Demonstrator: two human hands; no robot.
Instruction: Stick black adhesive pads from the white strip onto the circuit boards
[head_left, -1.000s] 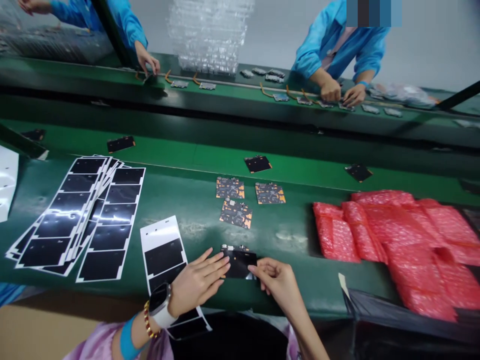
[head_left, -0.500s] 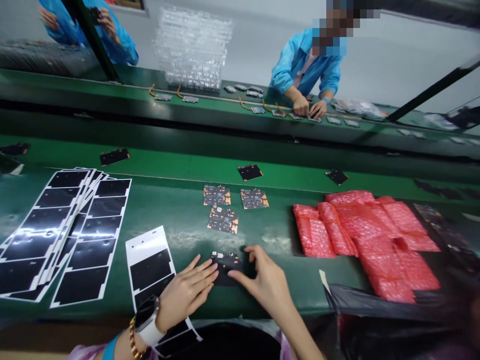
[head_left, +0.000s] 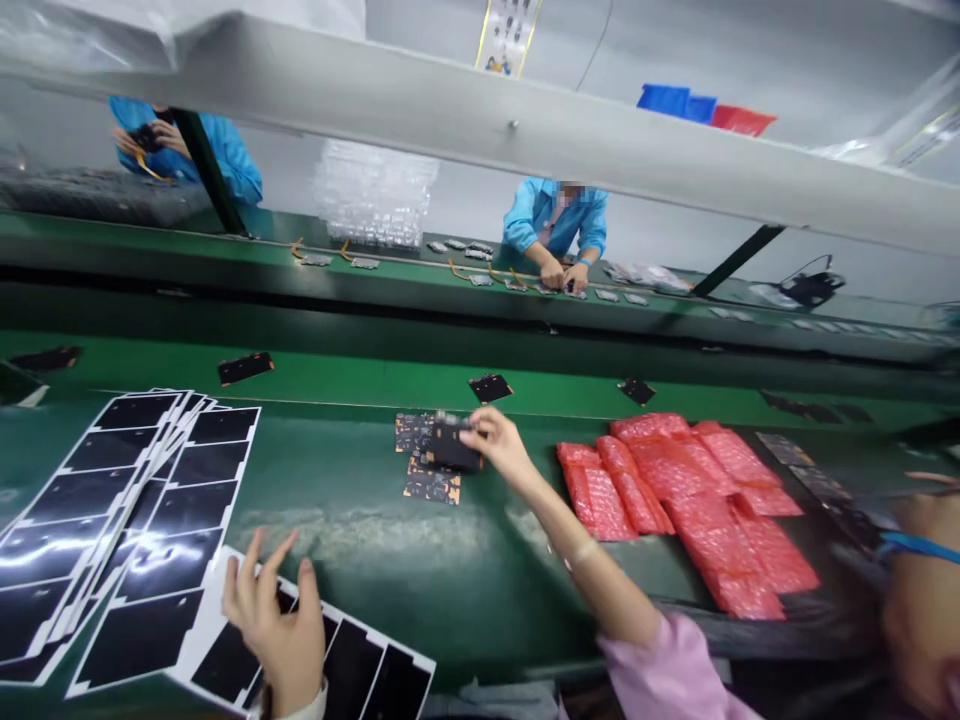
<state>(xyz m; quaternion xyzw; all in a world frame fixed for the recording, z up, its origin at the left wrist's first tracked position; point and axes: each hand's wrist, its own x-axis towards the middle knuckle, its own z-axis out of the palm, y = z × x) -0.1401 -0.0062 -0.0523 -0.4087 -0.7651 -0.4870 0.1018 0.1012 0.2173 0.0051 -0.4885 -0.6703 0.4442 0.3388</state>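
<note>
"Where's the black-covered circuit board [head_left: 454,445]?"

"Pinched in the right hand [head_left: 499,442], just left of the red bubble bags [head_left: 600,490]. Left hand [head_left: 270,620] spread open, holding nothing, over the label sheet [head_left: 352,670]."

"Good grip?"

"Yes, edge pinch."

No legible text appears in your view. The paper notice [head_left: 508,36] mounted above the far conveyor shows small printed panels, but its wording is too small to read. The black film sheets [head_left: 142,530] and the circuit boards [head_left: 431,485] carry no markings that you can make out at this resolution.
</note>
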